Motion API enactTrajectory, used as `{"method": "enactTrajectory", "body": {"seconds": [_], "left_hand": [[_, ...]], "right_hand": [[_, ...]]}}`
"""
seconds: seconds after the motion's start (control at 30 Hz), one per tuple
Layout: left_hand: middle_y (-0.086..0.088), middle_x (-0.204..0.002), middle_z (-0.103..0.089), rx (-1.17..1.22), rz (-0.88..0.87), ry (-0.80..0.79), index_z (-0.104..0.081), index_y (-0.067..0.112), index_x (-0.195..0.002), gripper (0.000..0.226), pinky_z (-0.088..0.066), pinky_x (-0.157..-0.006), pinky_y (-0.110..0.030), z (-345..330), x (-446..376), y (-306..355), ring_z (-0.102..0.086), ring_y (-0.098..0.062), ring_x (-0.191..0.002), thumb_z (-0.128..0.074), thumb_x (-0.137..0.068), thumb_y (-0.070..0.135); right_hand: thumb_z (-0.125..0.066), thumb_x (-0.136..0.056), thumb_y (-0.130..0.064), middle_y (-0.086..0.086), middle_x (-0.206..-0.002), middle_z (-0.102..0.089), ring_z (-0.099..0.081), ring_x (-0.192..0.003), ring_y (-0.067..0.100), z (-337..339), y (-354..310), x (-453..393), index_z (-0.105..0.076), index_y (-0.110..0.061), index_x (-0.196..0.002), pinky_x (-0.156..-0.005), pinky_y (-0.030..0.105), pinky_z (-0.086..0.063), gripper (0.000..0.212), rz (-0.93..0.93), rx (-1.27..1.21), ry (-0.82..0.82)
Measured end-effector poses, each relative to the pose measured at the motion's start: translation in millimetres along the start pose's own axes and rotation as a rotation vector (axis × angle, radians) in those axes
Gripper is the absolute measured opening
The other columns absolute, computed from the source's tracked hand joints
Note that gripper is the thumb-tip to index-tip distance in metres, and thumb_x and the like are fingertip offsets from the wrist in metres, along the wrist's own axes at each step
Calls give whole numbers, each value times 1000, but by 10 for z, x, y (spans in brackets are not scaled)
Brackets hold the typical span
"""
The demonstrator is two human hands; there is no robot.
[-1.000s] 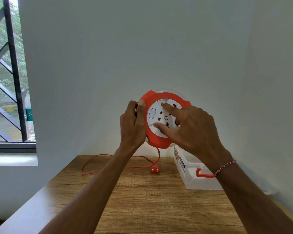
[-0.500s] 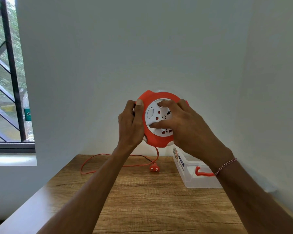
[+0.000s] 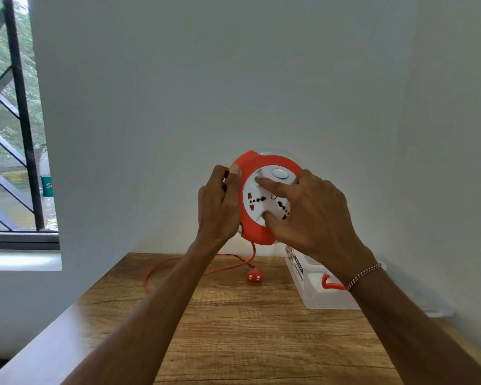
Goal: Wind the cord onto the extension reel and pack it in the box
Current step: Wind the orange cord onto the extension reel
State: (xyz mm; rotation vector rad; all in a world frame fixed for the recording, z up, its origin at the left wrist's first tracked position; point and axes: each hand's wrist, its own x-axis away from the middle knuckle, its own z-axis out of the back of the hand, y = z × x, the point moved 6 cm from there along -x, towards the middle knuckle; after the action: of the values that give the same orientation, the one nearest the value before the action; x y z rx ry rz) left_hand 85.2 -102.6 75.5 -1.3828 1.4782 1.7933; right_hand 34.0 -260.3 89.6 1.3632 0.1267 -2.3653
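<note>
I hold the orange extension reel (image 3: 257, 162) up in front of the wall, above the table. My left hand (image 3: 217, 207) grips its left rim, thumb on the front. On the white socket disc (image 3: 261, 202), my right hand (image 3: 314, 212) sets its index finger near the top and its thumb near the bottom, while the other fingers curl over the right edge. The orange cord (image 3: 228, 269) hangs from the reel's underside and loops on the table to the plug (image 3: 254, 277). The clear box (image 3: 311, 290) with an orange handle stands at the right.
The wooden table (image 3: 247, 329) fills the foreground and meets white walls at the back and right. A barred window (image 3: 11, 134) is at the left, with a bottle (image 3: 47, 187) behind its frame. A clear lid edge (image 3: 439, 311) lies by the right wall.
The white disc has turned clockwise under my right hand, so its round switch went from the left side to the top. The cord loop on the table has drawn in slightly.
</note>
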Motion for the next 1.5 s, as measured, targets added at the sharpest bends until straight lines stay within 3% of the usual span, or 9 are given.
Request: {"method": "enactTrajectory", "body": {"seconds": [0.13, 0.3, 0.47, 0.57, 0.63, 0.73, 1.03, 1.27, 1.5], "left_hand": [[10, -75, -66, -10, -3, 0, -55, 13, -96, 32, -58, -54, -23, 13, -10, -2, -68, -7, -64, -40, -99, 41], [11, -80, -66, -27, 19, 10, -55, 16, -99, 28, -59, -59, -25, 16, -3, -24, -68, -7, -67, -39, -99, 39], [16, -81, -65, -23, 22, 20, -54, 22, -99, 22, -57, -59, -19, 43, -24, -15, -67, -5, -69, -39, -100, 38], [18, -82, -65, -7, 27, 20, -54, 21, -101, 21, -55, -57, -15, 40, -26, -13, -68, -3, -71, -40, -100, 37], [19, -82, -65, 6, 23, 16, -54, 21, -101, 22, -55, -58, -15, 36, -24, -11, -68, -3, -72, -40, -99, 37], [19, -80, -65, 4, 15, 7, -54, 22, -99, 21, -55, -58, -16, 30, -15, -14, -68, -4, -71, -40, -99, 38], [16, -82, -65, -39, -6, -10, -54, 18, -100, 28, -58, -59, -21, 16, -9, -1, -69, -6, -71, -39, -97, 42], [17, -81, -64, -52, -18, -13, -53, 16, -99, 28, -57, -57, -19, 24, -9, 21, -68, -5, -71, -39, -97, 41], [12, -83, -66, -35, 3, -12, -55, 14, -102, 34, -58, -58, -20, -3, 9, 32, -69, -7, -70, -39, -95, 43]], "right_hand": [[-54, -77, -70, 4, -119, -67, -67, -93, 23, -6, 30, -27, -51, -29, -134, -82, 35, -54, 71, -79, -82, -4], [-53, -78, -69, 5, -123, -64, -63, -100, 26, 21, 46, -41, -53, -28, -133, -83, 37, -52, 68, -37, -85, -15], [-73, -79, -32, 13, -112, -65, -56, -100, 29, 143, -40, -50, -68, -17, -112, -79, 41, -55, 36, 188, -97, 97], [-83, -66, -19, 13, -126, -58, -50, -115, 36, 73, -96, -48, -72, -20, -102, -88, 49, -50, 37, 261, -65, -30], [-84, -64, -23, 10, -138, -50, -41, -126, 36, 2, -119, -35, -71, -26, -108, -95, 51, -44, 46, 247, -28, -152], [-85, -62, -27, 10, -137, -51, -43, -124, 37, -20, -139, -24, -69, -31, -111, -95, 51, -44, 51, 236, 33, -189], [-87, -57, -33, 11, -129, -55, -48, -112, 37, -36, -123, -17, -67, -37, -113, -88, 49, -47, 59, 176, 123, -180], [-83, -64, -32, 15, -130, -51, -47, -113, 38, -77, -102, -16, -59, -37, -124, -92, 49, -45, 64, 143, 94, -189], [-70, -78, -46, 11, -132, -56, -56, -111, 30, -24, 13, 2, -52, -39, -130, -92, 44, -48, 56, -10, 7, -90]]}}
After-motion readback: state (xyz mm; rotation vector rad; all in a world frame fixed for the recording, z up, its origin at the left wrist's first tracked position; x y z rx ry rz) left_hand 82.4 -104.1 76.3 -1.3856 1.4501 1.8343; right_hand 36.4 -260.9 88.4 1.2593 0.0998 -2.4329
